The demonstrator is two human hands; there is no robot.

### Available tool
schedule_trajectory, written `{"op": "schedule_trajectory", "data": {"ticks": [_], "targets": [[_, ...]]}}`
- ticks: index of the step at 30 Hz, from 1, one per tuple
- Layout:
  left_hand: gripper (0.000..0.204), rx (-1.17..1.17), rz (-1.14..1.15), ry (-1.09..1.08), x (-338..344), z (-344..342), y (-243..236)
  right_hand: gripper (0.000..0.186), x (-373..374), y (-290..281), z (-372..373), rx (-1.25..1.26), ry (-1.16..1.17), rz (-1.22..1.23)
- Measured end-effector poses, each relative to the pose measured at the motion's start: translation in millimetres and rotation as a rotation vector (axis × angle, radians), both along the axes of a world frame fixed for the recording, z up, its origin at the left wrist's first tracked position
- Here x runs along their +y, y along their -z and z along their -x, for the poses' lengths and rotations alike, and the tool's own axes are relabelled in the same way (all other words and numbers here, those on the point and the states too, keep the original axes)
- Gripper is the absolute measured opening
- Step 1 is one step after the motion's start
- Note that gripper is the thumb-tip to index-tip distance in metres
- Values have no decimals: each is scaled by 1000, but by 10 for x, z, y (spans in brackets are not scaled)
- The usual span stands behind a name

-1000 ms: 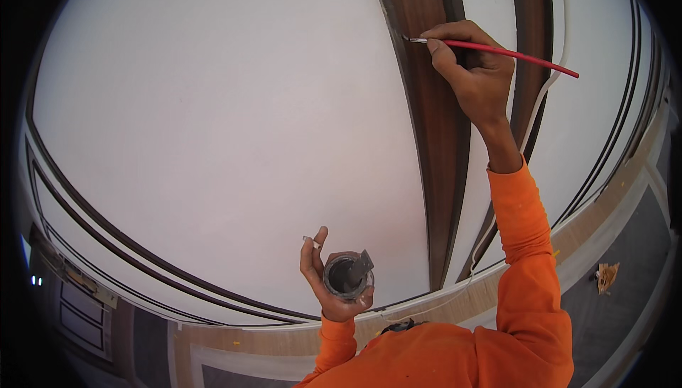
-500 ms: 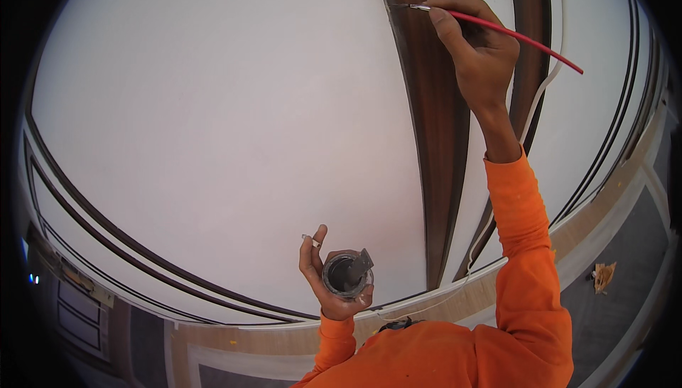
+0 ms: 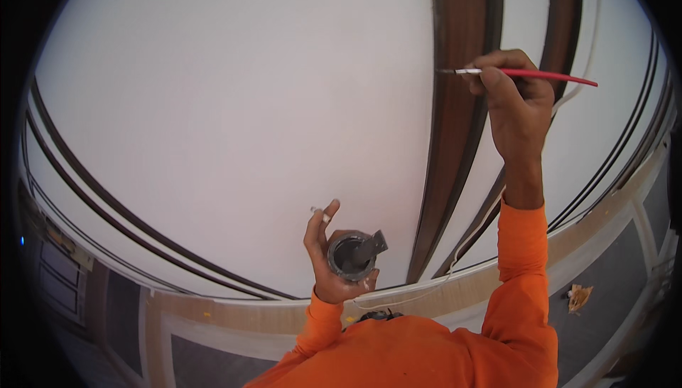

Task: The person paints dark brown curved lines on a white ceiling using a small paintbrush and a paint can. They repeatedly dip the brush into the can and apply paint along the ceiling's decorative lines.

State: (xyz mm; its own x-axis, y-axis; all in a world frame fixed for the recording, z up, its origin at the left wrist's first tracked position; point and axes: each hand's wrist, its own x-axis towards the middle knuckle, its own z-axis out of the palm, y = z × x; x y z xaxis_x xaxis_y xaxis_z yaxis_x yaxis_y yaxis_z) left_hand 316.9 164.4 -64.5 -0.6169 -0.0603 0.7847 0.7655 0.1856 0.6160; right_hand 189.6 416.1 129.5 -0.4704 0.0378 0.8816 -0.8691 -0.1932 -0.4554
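Observation:
A thin paintbrush (image 3: 543, 74) with a red handle and pale ferrule is pinched between the thumb and fingers of my right hand (image 3: 515, 107). Its dark tip is at the left edge of the brown wooden strip (image 3: 462, 47), beside the white wall panel. Lower down, my left hand (image 3: 323, 263) is wrapped round a small open can (image 3: 332, 263) of dark grey paint. A flat dark stick (image 3: 374, 244) leans in the can and juts over its rim. Between the raised fingers of my left hand sits a small white stub (image 3: 325, 216), possibly a cigarette.
A second brown strip (image 3: 563, 15) and a white cable (image 3: 593, 25) run down the wall at right. Dark moulding lines (image 3: 131, 207) curve across the lower left. Crumpled brown scrap (image 3: 579, 298) lies on the grey floor section (image 3: 604, 317) at right.
My right hand and the brush sit lower along the strip's left edge, with the handle nearer level. The whole view has shifted. My left hand still holds the can.

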Motion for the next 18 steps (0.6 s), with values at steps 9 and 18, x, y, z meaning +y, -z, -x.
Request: {"op": "schedule_trajectory", "data": {"ticks": [9, 18], "targets": [[124, -34, -31, 112, -29, 8, -118, 13, -439, 308, -773, -197, -263, -461], [129, 5, -83, 220, -41, 26, 0, 16, -741, 471, -990, 42, -64, -1064]]}}
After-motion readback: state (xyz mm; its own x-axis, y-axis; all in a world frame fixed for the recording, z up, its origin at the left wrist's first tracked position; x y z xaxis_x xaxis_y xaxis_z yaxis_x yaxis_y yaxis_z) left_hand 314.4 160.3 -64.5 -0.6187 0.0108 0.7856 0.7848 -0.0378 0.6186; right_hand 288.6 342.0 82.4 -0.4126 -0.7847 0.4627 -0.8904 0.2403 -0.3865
